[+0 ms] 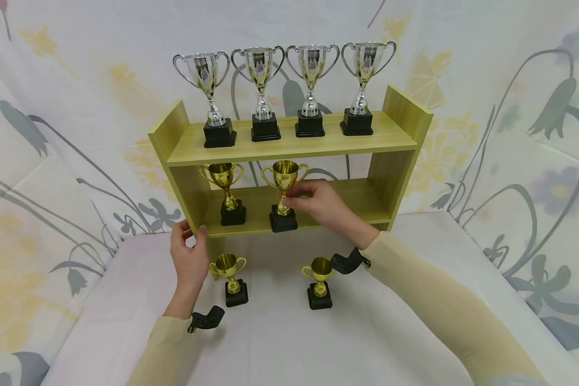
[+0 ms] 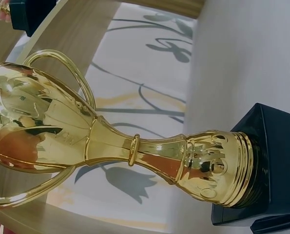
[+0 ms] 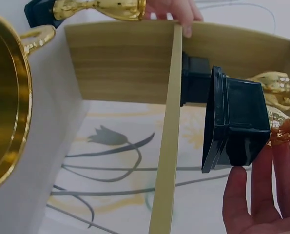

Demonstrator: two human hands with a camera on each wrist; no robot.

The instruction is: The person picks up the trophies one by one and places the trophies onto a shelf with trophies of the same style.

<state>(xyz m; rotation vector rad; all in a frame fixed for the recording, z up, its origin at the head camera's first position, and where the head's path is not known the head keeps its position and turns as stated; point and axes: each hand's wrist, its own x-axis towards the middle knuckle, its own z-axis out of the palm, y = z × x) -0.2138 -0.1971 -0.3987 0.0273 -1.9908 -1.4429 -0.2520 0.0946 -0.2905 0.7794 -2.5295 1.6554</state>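
My right hand (image 1: 324, 202) pinches the stem of a gold trophy cup (image 1: 286, 172) with two handles. Its black base (image 3: 242, 122) hangs at the front of the middle board, seemingly a little above it. Another gold trophy (image 1: 222, 172) stands to the left on that board. My left hand (image 1: 189, 258) grips the wooden shelf (image 1: 289, 146) low on its left side panel, thumb in front and fingers around the outer side. Near that hand, a gold trophy (image 2: 159, 151) stands on the table, its cup partly before the shelf leg.
Several silver trophies (image 1: 311, 64) stand in a row on the top board. A further gold trophy (image 1: 321, 268) is on the white tablecloth (image 1: 280, 343), below my right wrist. Behind the shelf hangs a flower-patterned cloth (image 1: 487, 107).
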